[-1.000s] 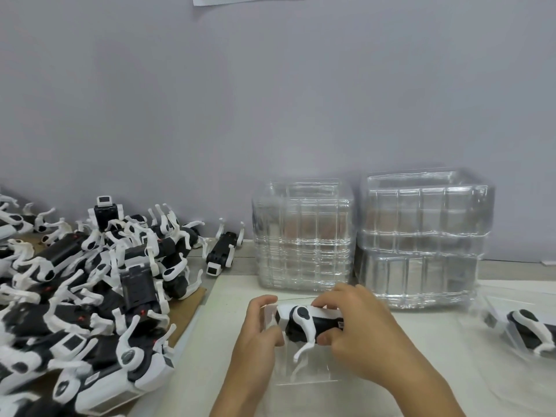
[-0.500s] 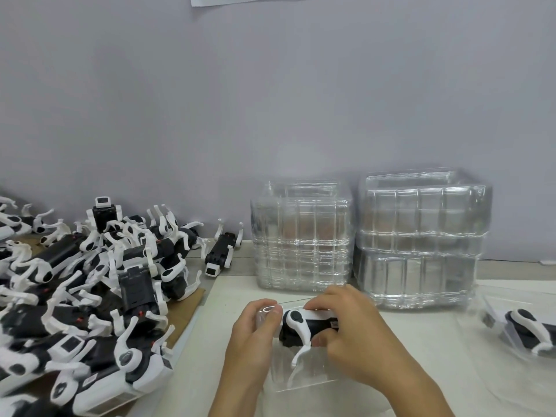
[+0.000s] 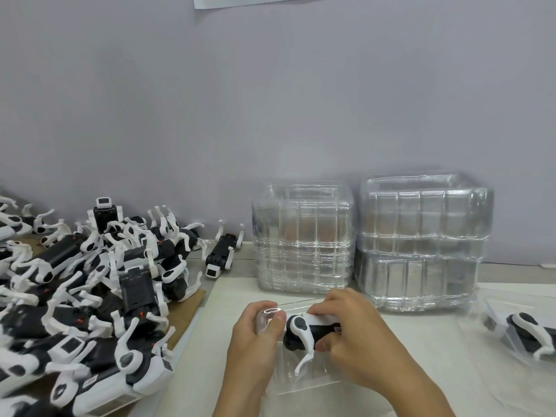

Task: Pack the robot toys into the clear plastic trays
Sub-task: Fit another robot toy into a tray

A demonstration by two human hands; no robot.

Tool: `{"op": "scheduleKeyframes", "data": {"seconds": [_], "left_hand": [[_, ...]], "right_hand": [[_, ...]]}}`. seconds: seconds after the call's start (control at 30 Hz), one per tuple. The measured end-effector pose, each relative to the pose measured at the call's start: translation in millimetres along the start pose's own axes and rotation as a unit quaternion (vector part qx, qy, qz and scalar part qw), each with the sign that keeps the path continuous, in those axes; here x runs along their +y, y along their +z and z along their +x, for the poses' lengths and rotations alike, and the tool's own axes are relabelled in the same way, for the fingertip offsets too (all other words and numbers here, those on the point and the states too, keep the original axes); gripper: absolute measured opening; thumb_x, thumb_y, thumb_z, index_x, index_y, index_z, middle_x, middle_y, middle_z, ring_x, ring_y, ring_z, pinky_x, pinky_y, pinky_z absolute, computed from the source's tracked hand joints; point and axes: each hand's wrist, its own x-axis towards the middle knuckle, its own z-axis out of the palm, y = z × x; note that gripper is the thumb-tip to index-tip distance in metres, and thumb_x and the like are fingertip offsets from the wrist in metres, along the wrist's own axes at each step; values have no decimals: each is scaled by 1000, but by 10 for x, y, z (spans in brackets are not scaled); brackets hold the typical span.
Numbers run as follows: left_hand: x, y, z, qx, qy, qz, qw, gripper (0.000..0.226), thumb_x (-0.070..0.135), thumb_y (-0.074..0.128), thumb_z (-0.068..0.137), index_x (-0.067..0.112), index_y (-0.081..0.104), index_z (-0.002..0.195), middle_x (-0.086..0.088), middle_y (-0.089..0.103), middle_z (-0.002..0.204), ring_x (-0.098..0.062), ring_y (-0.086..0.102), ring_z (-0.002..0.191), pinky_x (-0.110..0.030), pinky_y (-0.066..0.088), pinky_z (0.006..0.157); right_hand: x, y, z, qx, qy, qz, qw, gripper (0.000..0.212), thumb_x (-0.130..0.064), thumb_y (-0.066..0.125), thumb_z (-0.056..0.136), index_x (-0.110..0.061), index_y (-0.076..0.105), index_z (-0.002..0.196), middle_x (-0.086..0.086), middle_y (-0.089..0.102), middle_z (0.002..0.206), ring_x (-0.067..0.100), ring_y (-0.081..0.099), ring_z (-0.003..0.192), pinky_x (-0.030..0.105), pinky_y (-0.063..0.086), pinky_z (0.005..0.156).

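Seating one black-and-white robot toy (image 3: 313, 331) into the clear plastic tray (image 3: 304, 374) on the bench (image 3: 421, 341), my right hand (image 3: 355, 332) grips its body, my left hand (image 3: 255, 332) pinches the tray's end; one packed toy (image 3: 529, 332) lies right, a large heap of unpacked toys (image 3: 84, 296) and two stacks of empty trays (image 3: 421, 236) remain.

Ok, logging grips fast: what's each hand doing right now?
Left hand: holds the clear tray.
Right hand: grips the robot toy.

Both hands (image 3: 304, 335) have eased the robot toy (image 3: 313, 329) leftward (slightly) — deeper into the tray (image 3: 301, 377).
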Motion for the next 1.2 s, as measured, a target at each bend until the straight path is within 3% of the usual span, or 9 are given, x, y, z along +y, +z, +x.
{"op": "scheduleKeyframes", "data": {"seconds": [0.13, 0.27, 0.57, 0.73, 0.83, 1.1, 1.2], "left_hand": [[10, 3, 4, 0, -21, -34, 999, 7, 17, 67, 92, 24, 69, 95, 4, 69, 96, -11, 63, 91, -24, 43, 67], [-2, 39, -27, 27, -7, -2, 1000, 18, 7, 68, 90, 25, 68, 92, 8, 69, 95, -5, 63, 87, -13, 42, 59], [18, 19, -13, 0, -41, -28, 999, 21, 7, 64, 93, 26, 68, 100, 7, 66, 106, -4, 61, 92, -18, 40, 64], [-11, 23, -18, 27, -22, 0, 999, 19, 5, 68, 89, 23, 71, 95, 7, 69, 101, -11, 65, 93, -22, 45, 68], [-14, 31, -35, 43, -9, 18, 999, 21, 3, 68, 87, 24, 71, 91, 9, 70, 96, -6, 64, 90, -22, 46, 68], [19, 13, -28, 27, -25, 2, 999, 27, -2, 63, 87, 23, 70, 93, 9, 68, 102, 1, 60, 89, -18, 42, 64], [30, 0, -24, 11, -36, -1, 999, 30, -6, 61, 84, 21, 69, 96, 7, 68, 103, 0, 61, 85, -11, 44, 54]], "right_hand": [[0, 2, 2, 2, 0, -6, 1000, 19, -16, 66, 76, -22, 69, 94, -14, 52, 92, 3, 39, 96, 25, 39, 86], [-16, 12, -7, -12, -14, -32, 999, 16, -18, 66, 76, -24, 69, 90, -15, 49, 89, 3, 36, 93, 25, 35, 83], [-7, 18, -14, -7, -13, -19, 1000, 20, -19, 66, 77, -30, 70, 94, -17, 49, 90, 2, 35, 94, 22, 31, 82], [-8, 36, -10, -12, -16, -40, 999, 17, -19, 64, 77, -26, 69, 92, -15, 49, 90, 4, 35, 93, 24, 33, 83], [-20, 50, -16, -11, -16, -51, 999, 17, -20, 62, 77, -26, 69, 92, -16, 48, 89, 5, 33, 92, 24, 31, 82], [-22, 64, -10, -23, 37, -30, 999, 39, -24, 70, 78, -37, 67, 115, -22, 49, 103, 9, 42, 105, 24, 38, 92], [-18, 53, -12, -33, 44, -26, 998, 41, -25, 70, 78, -38, 67, 117, -22, 49, 104, 11, 43, 105, 26, 39, 92]]}}
